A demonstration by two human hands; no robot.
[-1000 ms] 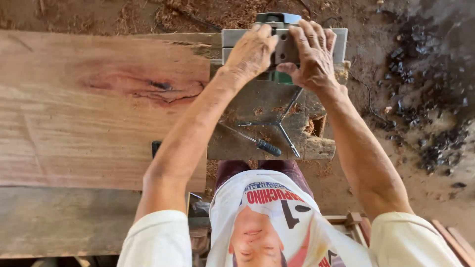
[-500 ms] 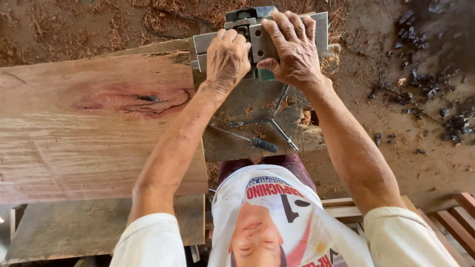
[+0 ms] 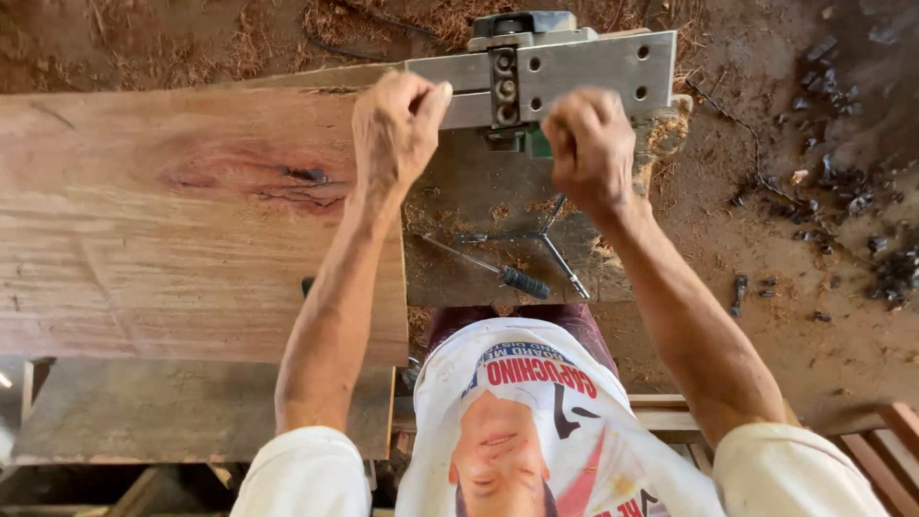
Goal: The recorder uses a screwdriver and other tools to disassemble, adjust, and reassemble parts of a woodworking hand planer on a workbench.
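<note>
An electric planer (image 3: pixel 584 62) lies upside down at the far end of a small worn workbench (image 3: pixel 479 206), its grey metal sole plate facing up. My left hand (image 3: pixel 397 124) is curled into a fist against the left end of the sole plate, thumb on the metal. My right hand (image 3: pixel 589 144) is closed in a fist on the planer's near side, beside a green part (image 3: pixel 537 144); what the fingers enclose is hidden. Both forearms reach forward over the bench.
A dark-handled screwdriver (image 3: pixel 503 275) and a thin metal cross wrench (image 3: pixel 553 239) lie on the bench near me. A broad reddish wood plank (image 3: pixel 182 220) with a dark knot lies to the left. Dirt floor with sawdust and dark charcoal-like bits (image 3: pixel 852 220) lies right.
Both hands have come off the top of the planer onto its near side and closed into fists. The planer now sits lower and larger in view.
</note>
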